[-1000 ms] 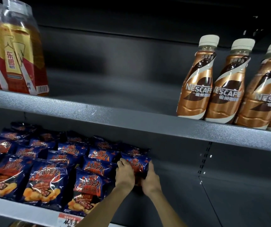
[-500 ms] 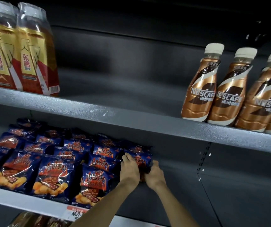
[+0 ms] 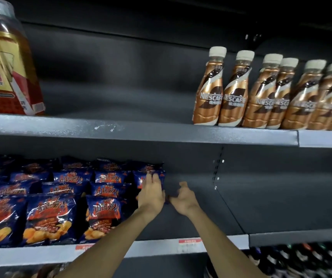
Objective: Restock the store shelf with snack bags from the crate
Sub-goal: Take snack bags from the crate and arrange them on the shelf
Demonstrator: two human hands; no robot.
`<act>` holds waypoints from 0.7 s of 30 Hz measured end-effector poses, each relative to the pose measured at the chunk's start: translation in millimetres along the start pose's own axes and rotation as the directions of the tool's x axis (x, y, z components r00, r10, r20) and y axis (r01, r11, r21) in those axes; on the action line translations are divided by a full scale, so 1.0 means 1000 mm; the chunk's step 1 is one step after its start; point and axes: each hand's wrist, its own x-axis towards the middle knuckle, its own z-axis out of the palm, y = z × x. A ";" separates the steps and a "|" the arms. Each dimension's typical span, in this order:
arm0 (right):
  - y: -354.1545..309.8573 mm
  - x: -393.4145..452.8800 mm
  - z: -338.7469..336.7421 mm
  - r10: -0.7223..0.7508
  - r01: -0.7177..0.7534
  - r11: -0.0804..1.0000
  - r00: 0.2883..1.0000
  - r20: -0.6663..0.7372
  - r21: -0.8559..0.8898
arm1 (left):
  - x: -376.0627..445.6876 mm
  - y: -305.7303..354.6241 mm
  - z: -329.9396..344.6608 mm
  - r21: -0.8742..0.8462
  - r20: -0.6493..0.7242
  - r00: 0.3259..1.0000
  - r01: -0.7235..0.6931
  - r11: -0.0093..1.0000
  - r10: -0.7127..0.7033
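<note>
Several dark blue snack bags (image 3: 103, 213) with orange print stand in rows on the lower grey shelf (image 3: 161, 248). The rightmost row's bag (image 3: 141, 178) stands at the back. My left hand (image 3: 151, 194) lies flat against its front, fingers straight. My right hand (image 3: 183, 198) hovers just to the right of that bag, fingers loosely spread, holding nothing. The crate is out of view.
To the right of the bags the lower shelf floor (image 3: 211, 217) is bare. The upper shelf (image 3: 141, 132) carries brown coffee bottles (image 3: 221, 93) on the right and wrapped gold and red drink packs (image 3: 6, 73) on the left. Dark bottles (image 3: 301, 257) show below right.
The view has shifted to the right. My right hand has let go of the bag and drawn away to the right, while my left hand stays flat against it.
</note>
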 end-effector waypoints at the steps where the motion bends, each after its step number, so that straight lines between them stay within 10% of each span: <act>1: 0.002 -0.006 -0.003 0.003 -0.003 1.000 1.000 -0.014 0.003 | -0.003 0.004 0.001 0.001 0.012 1.000 -0.017 1.000 0.017; 21: 0.130 -0.151 -0.185 0.186 -0.171 0.983 0.889 -0.419 0.074 | -0.089 0.201 0.063 -0.133 0.250 0.872 -0.399 0.907 0.420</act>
